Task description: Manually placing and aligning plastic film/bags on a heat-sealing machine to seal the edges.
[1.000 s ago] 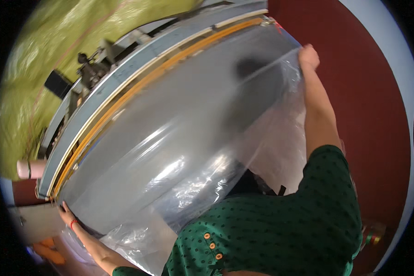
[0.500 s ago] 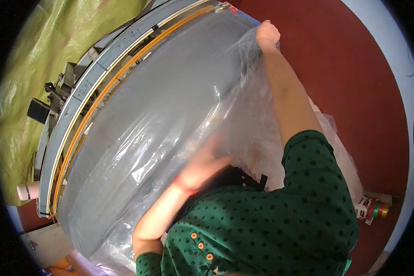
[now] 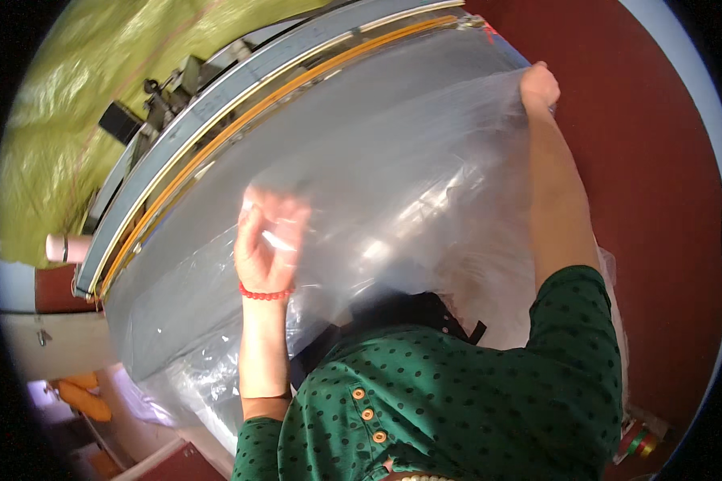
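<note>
Over our grey table (image 3: 337, 96), clear film (image 3: 425, 200) stretches from far right to near left; our blurred left hand (image 3: 269, 244) may pinch it, we cannot tell; our right hand (image 3: 541, 86) clenches film at far right

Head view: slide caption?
Right grip closed on clear plastic film over a grey surface; left grip motion-blurred.

Clear thin plastic film (image 3: 425, 200) lies across a broad grey tabletop (image 3: 192, 216); beyond, a long yellow-orange strip (image 3: 297, 83) runs before a blue-grey metal beam (image 3: 233, 90) (a pink cylinder (image 3: 78, 250) sits by its left end).
</note>
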### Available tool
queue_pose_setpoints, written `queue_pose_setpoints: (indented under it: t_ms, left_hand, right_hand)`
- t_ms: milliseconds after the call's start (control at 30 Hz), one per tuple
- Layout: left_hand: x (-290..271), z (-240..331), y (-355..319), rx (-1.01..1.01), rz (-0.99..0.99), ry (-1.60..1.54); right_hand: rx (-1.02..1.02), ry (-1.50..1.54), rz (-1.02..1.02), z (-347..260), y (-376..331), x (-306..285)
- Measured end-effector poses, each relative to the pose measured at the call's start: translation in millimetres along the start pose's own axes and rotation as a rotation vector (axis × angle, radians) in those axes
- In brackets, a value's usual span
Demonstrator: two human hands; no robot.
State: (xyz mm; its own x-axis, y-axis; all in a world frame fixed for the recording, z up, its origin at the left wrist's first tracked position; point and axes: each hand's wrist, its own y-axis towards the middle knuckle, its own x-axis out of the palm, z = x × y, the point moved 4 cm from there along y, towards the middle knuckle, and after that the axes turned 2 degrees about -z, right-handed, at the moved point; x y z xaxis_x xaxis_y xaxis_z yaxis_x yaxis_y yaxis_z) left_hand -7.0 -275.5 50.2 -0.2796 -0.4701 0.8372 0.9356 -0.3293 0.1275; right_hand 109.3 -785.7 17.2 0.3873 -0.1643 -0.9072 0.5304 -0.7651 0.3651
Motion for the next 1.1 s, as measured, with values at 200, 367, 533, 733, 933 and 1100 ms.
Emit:
queue_pose_setpoints:
  t_ms: [200, 367, 533, 733, 933, 1100]
  left_hand:
    - [-48.4, 24.1, -40.5, 0.044, 0.588, 0.925]
    - [-46.3, 44.9, -51.1, 0.242, 0.606, 1.726]
    - [-45.2, 59.5, -56.1, 0.32, 0.612, 1.182]
    - [-74.0, 68.3, -57.9, 0.201, 0.63, 1.674]
    - [-71.2, 69.1, -63.1, 0.243, 0.662, 1.863]
    - [-66.6, 62.7, -63.1, 0.215, 0.493, 1.992]
  right_hand:
    - [-0.003, -0.005, 0.023, -8.6, -5.9, -6.3]
    - [-0.021, -0.009, -0.012, -11.7, -5.5, 6.9]
    - [-0.049, 0.0, -0.036, -15.5, -10.5, -0.3]
    - [-0.044, -0.014, -0.026, -9.5, -5.1, 2.5]
    - [0.009, 0.098, -0.068, 0.2, -12.6, 4.8]
    - [0.019, 0.284, -0.05, 65.3, 16.4, 7.4]
